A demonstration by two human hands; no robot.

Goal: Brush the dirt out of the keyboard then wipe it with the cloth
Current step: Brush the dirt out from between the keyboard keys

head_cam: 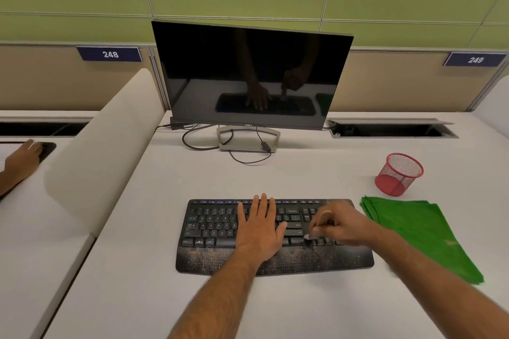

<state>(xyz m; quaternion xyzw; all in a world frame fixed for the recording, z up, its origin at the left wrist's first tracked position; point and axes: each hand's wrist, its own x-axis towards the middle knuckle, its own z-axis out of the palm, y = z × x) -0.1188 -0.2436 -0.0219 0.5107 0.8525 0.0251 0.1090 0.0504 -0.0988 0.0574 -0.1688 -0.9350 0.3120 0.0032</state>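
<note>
Left hand (259,231) lay flat, fingers straight, on the dusty black keyboard (212,231) near the tabletop's (137,297) front; right hand (341,226) gripped a small wooden-handled brush (319,221), bristles on the right-side keys. Green folded cloth (421,234) lay right.

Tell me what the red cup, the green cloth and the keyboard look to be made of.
Red cup: wire mesh, likely painted metal; the desk shows through its grid.
Green cloth: soft matte fabric, perhaps microfibre; it lies limp in folded layers.
Keyboard: black plastic, matte keys and a textured palm rest speckled with tan dirt.
</note>
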